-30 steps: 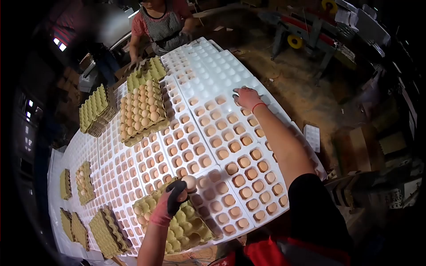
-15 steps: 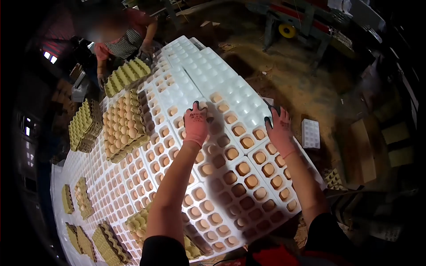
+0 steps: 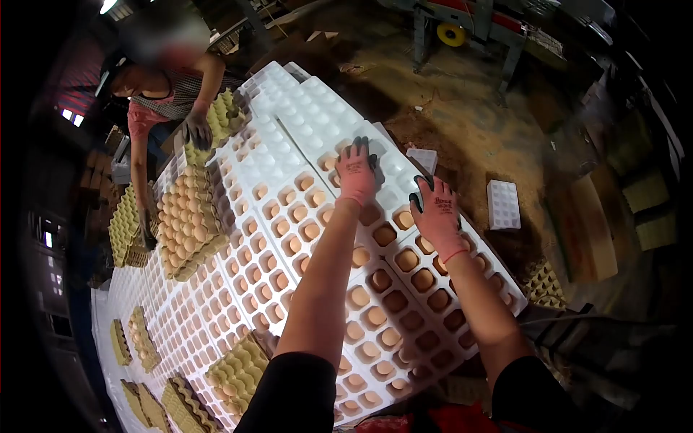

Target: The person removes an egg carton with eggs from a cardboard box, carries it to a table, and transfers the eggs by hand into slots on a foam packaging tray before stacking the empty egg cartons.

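My left hand (image 3: pixel 356 172), in a pink glove with dark fingertips, reaches over the white foam trays (image 3: pixel 317 285). Its fingers are stretched out beside an egg (image 3: pixel 330 164) in a square cell. My right hand (image 3: pixel 437 213), gloved alike, rests at the right edge of the trays with fingers spread, just right of another egg (image 3: pixel 404 219). What lies beneath either palm is hidden. Brown eggs sit in many cells nearby. Past my left hand, knobbly white foam panels (image 3: pixel 307 108) cover the far end.
Across the table, a person (image 3: pixel 170 94) leans in with gloved hands near a carton stack filled with eggs (image 3: pixel 182 224). Yellowish pulp trays (image 3: pixel 237 372) stand on the left and near side. A small white foam tray (image 3: pixel 503 204) lies on the floor to the right, below a machine frame (image 3: pixel 498 36).
My left hand has moved right across the trays, closer to my right hand. My right hand stays near the edge. The other person has leaned in towards the egg stack. My view has shifted.
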Demonstrator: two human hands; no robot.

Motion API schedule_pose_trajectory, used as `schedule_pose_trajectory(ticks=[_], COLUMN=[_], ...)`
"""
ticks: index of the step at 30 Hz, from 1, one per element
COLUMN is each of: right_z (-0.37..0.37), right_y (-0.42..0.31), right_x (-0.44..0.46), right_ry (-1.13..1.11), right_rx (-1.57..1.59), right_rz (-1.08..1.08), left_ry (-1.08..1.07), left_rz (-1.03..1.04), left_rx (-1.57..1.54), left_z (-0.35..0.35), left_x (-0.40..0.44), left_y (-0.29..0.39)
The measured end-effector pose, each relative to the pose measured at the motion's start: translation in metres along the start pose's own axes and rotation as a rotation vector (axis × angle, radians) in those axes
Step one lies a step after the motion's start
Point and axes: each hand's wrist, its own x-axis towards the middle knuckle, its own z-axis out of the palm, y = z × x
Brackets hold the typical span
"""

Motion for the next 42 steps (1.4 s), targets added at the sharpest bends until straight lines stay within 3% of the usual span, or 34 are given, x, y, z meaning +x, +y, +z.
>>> schedule_pose_trajectory(ticks=[1,2,3,5,7,9,11,12,13,16,17,19,20,22,24,26,28,30,31,33,35,36,37,38,39,41,42], right_z=[0.004,-0.005,-0.003,0.019,0.033,0.058,0.053,0.04,0.026,-0.008,-0.029,-0.035,-0.032,-0.028,0.017,0.015,-0.002,-0.029,-0.033,-0.008,0.016,0.013,0.014,0.016,0.018,-0.033,-0.01], right_y=[0.001,-0.002,-0.001,0.011,0.024,0.047,0.045,0.034,0.016,-0.119,-0.19,-0.303,-0.357,-0.441,-0.486,-0.506,-0.508,-0.522,-0.527,-0.541,-0.557,-0.558,-0.563,-0.566,-0.566,-0.554,-0.546], right_x=[-0.003,0.001,0.001,-0.003,-0.002,0.001,0.003,-0.002,-0.002,-0.049,-0.084,-0.171,-0.214,-0.284,-0.324,-0.32,-0.305,-0.289,-0.284,-0.287,-0.302,-0.305,-0.302,-0.294,-0.289,-0.265,-0.252], right_ry=[0.112,-0.157,-0.133,0.04,0.095,0.18,0.208,0.178,0.159,0.056,-0.104,-0.596,-0.595,-0.566,-0.403,-0.602,-0.785,-0.866,-0.902,-0.699,-0.457,-0.373,-0.465,-0.556,-0.647,-0.909,-1.083], right_rx=[-0.037,0.03,-0.004,-0.11,-0.163,-0.267,-0.176,-0.149,-0.13,0.49,0.591,0.803,0.748,0.662,0.248,0.202,0.353,0.668,0.816,0.573,0.215,0.054,0.081,0.104,0.125,0.452,0.792], right_rz=[-0.043,0.084,0.076,0.011,-0.051,-0.131,-0.215,-0.227,-0.231,-0.235,-0.333,-0.57,-0.91,-1.176,-1.264,-1.265,-1.141,-0.836,-0.674,-1.207,-1.776,-1.912,-1.844,-1.776,-1.706,-1.072,-0.877], left_ry=[0.127,0.16,0.195,0.148,0.245,-0.079,-0.189,-0.14,-0.092,0.037,0.047,0.09,0.055,-0.101,-0.298,-0.268,-0.255,-0.185,-0.102,0.364,0.668,0.461,0.26,0.309,0.225,-0.063,-0.201], left_rz=[0.048,0.077,0.093,-0.062,-0.005,-0.097,-0.222,-0.309,-0.381,-0.708,-0.854,-0.887,-0.869,-0.794,-0.691,-0.642,-0.61,-0.567,-0.708,-1.056,-1.167,-0.939,-0.687,-1.184,-0.971,-0.618,-0.505], left_rx=[-0.135,-0.17,-0.2,-0.275,-0.501,-0.646,-0.579,-0.526,-0.474,-0.252,-0.207,0.001,0.063,0.15,0.139,0.165,0.122,0.056,-0.08,-0.875,-1.651,-1.14,-0.64,-1.23,-0.808,0.048,0.154], left_z=[0.001,-0.003,-0.007,-0.045,-0.072,-0.158,-0.226,-0.243,-0.257,-0.347,-0.37,-0.391,-0.4,-0.402,-0.388,-0.373,-0.377,-0.389,-0.401,-0.385,-0.386,-0.387,-0.393,-0.395,-0.392,-0.398,-0.381], left_x=[-0.007,-0.016,-0.03,-0.087,-0.183,-0.271,-0.362,-0.416,-0.466,-0.562,-0.588,-0.637,-0.649,-0.672,-0.698,-0.716,-0.721,-0.719,-0.714,-0.728,-0.734,-0.737,-0.734,-0.715,-0.703,-0.69,-0.698], left_y=[0.002,0.004,0.006,0.025,0.033,0.041,0.035,0.026,0.012,-0.027,-0.036,-0.06,-0.063,-0.066,-0.071,-0.087,-0.1,-0.107,-0.101,-0.1,-0.116,-0.126,-0.137,-0.132,-0.131,-0.128,-0.14])
